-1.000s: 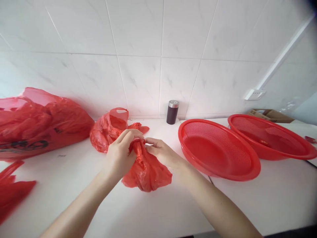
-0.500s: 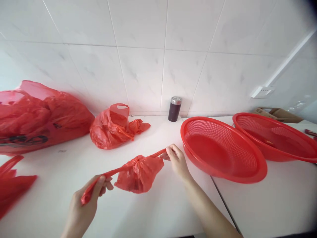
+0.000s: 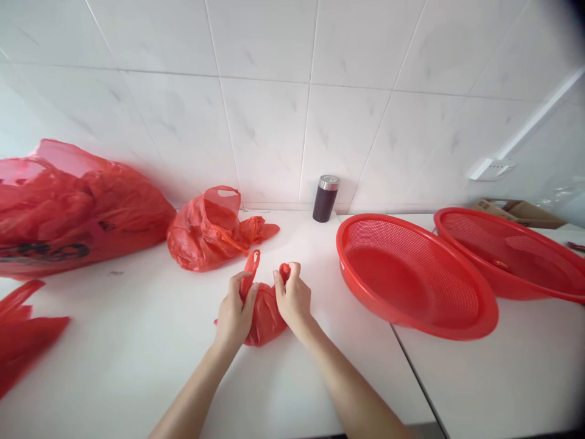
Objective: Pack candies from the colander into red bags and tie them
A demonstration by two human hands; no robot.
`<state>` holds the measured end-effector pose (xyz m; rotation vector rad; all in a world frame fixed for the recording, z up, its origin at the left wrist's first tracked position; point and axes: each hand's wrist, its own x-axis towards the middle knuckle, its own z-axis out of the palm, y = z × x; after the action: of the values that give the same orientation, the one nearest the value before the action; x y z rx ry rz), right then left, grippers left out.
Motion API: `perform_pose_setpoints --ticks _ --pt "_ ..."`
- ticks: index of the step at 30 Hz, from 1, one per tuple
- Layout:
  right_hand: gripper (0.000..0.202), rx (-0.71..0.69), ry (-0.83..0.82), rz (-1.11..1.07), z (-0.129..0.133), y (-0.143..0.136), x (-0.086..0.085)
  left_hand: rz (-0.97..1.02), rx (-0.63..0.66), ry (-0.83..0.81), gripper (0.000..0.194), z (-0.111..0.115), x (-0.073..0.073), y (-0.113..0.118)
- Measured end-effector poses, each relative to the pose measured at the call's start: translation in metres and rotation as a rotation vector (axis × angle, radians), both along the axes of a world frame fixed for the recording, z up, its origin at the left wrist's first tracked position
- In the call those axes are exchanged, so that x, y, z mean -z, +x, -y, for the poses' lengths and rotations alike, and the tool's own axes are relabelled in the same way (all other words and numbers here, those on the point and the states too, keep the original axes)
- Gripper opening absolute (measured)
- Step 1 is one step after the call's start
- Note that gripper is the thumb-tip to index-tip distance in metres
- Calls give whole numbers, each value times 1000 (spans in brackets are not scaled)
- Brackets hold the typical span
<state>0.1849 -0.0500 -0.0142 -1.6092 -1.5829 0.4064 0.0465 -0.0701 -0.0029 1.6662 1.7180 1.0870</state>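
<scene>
Wall: pale tile with grey veining, spanning the background. Table: white, divided by a dark seam below the baskets. Large bag: red plastic, bulging, black print on its side, far left. Near basket and far basket: red, perforated, side by side on the right. Middle bag: red, crumpled, beside the large bag. Edge bag: red, blurred, cut off by the left border. Cardboard box: behind the far basket. Small bag: red, at the table's centre, between the two hands; whether its base touches the table cannot be told. Left hand: thumb and fingers pinching one upright handle. Right hand: pinching the other handle. Tumbler: dark, silver-lidded, upright near the wall. Socket: white, wall-mounted.
</scene>
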Motion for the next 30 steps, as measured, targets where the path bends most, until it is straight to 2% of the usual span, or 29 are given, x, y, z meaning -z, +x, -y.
perform_pose_setpoints --ticks 6,15,24,30 --pt "16 -5 -98 141 -12 4 18 -181 2 -8 30 -5 10 -4" --pt "19 11 -147 180 -18 9 25 -279 53 -80 33 -24 13 -3" --pt "15 -18 -185 242 -20 9 28 -358 52 -99 35 -27 26 -8" --pt "12 -6 -169 223 -21 9 31 -321 33 -63 31 -28 30 -7"
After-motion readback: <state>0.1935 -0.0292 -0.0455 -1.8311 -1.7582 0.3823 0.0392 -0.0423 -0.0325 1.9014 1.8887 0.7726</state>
